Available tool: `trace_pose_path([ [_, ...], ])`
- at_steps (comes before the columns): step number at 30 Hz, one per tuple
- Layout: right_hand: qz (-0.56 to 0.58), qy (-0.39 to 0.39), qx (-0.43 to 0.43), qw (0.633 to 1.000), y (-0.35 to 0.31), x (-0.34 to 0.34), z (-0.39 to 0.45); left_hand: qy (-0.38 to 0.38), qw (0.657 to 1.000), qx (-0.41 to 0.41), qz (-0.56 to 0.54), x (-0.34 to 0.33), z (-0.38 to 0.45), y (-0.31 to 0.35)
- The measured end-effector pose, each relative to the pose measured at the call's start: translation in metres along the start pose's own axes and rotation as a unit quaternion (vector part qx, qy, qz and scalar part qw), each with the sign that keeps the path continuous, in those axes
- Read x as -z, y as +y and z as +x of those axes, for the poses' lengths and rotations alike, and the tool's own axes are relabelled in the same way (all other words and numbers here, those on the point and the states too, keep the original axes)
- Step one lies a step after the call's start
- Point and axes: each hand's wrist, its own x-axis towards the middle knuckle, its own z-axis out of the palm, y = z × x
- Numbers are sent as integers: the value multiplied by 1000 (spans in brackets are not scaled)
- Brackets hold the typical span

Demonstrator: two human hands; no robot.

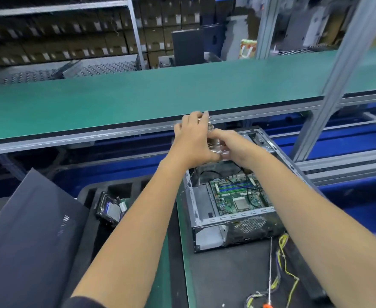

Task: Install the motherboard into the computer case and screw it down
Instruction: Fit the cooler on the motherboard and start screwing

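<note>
Two bare arms reach up the middle. Left hand (193, 138) and right hand (229, 145) curl their fingers around a shiny metal heatsink (213, 141), held above the open computer case (238, 225). Green motherboard (236, 196) sits inside, lower right of center.

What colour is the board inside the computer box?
Green, with blue slots along one side. The board shows best in the head view, inside the open metal case.
</note>
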Motion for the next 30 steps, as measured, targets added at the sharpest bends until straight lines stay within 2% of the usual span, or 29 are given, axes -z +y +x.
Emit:
trace_pose_path([
  [4,152,43,-37,987,24,42,-7,-31,997,-45,-55,-21,17,36],
  [8,183,52,-126,974,55,71,-7,-147,978,-22,-145,-47,16,31],
  [11,186,15,-196,963,75,83,-5,-221,950,26,-221,-70,11,22],
  [15,150,-73,-251,953,92,91,-2,-230,947,48,-220,-96,8,18],
  [17,79,-100,-277,952,94,96,0,-248,948,37,-198,-103,8,15],
  [18,7,-84,-287,954,93,97,1,-262,947,28,-182,-107,8,13],
  [21,-180,67,-242,951,90,103,10,-317,946,-19,-68,-123,6,16],
  [22,-196,99,-217,951,89,105,12,-329,943,-31,-30,-130,5,18],
  [24,-206,114,-182,955,86,109,12,-336,941,-36,2,-144,1,23],
  [30,-326,156,-90,928,83,120,4,-336,941,-39,2,-181,-4,34],
])
